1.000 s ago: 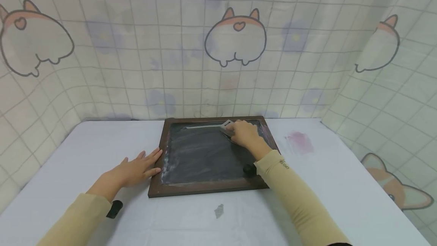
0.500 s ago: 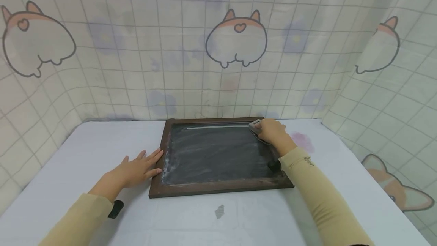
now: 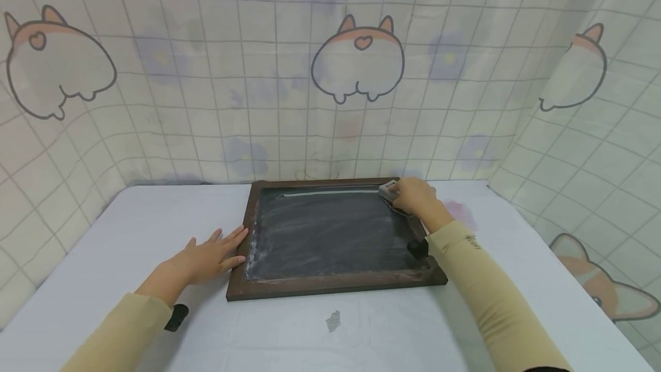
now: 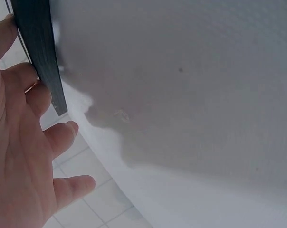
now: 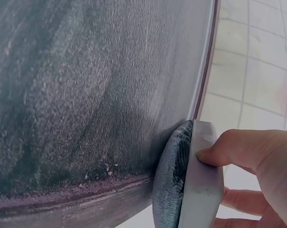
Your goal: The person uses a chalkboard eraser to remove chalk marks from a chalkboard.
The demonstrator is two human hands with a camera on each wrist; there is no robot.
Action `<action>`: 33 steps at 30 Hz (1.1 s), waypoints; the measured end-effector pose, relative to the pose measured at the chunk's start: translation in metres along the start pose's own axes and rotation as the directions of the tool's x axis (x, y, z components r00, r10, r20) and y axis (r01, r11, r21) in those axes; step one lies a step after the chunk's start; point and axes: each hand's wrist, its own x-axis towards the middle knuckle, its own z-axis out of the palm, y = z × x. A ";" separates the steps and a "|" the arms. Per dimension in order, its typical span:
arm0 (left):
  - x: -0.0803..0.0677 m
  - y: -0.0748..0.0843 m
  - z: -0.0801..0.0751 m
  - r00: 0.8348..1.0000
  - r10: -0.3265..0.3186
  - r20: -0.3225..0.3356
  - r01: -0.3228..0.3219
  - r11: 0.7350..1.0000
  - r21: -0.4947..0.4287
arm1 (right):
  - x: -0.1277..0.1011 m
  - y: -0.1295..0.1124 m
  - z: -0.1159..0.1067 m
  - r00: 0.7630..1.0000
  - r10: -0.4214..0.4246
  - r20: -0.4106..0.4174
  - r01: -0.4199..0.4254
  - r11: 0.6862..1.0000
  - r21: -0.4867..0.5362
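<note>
Chalkboard [image 3: 330, 234] lies flat on the white bench [image 3: 129, 228], dark wooden frame all round, long side facing the person. Its slate is smeared with grey chalk haze; a pale chalk line runs just inside the far frame edge.

Right hand [image 3: 413, 197] is at the chalkboard's far right corner. Its fingers [image 5: 238, 149] are curled round an eraser [image 3: 388, 189], thumb on the pale hard back. In the right wrist view the eraser [image 5: 188, 180] has its dark felt pad against the slate, right beside the frame, with a few chalk crumbs on the slate near it.

Left hand [image 3: 206, 257] lies flat on the bench at the chalkboard's left frame edge, fingers straight and spread, holding nothing. Fingertips touch the frame about midway along that side. The left wrist view shows the left hand [image 4: 20, 156] alongside the dark frame edge, fingers relaxed.

Both forearms are in tan sleeves; a small black device sits at each wrist.

Other items, all relative to the chalkboard: a pinkish smudge [image 3: 457, 210] on the bench just right of the far right corner; a small grey mark [image 3: 333, 321] on the bench in front of the near frame edge. Behind and to either side hangs a checked cloth backdrop [image 3: 206, 73] printed with cartoon animals.
</note>
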 end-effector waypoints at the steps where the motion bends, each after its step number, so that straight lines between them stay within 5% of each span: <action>1: 0.000 0.000 0.000 1.000 0.000 0.001 0.000 1.000 -0.004 | 0.001 0.001 0.000 1.000 -0.001 -0.008 0.001 1.000 0.001; 18: 0.004 0.002 0.003 1.000 0.002 0.013 -0.002 1.000 -0.016 | 0.019 0.010 0.020 0.991 -0.030 -0.127 0.010 0.988 -0.154; 33: 0.002 0.001 0.000 1.000 -0.007 0.001 0.007 1.000 0.004 | 0.023 -0.002 0.015 0.995 -0.050 -0.087 0.035 0.986 -0.162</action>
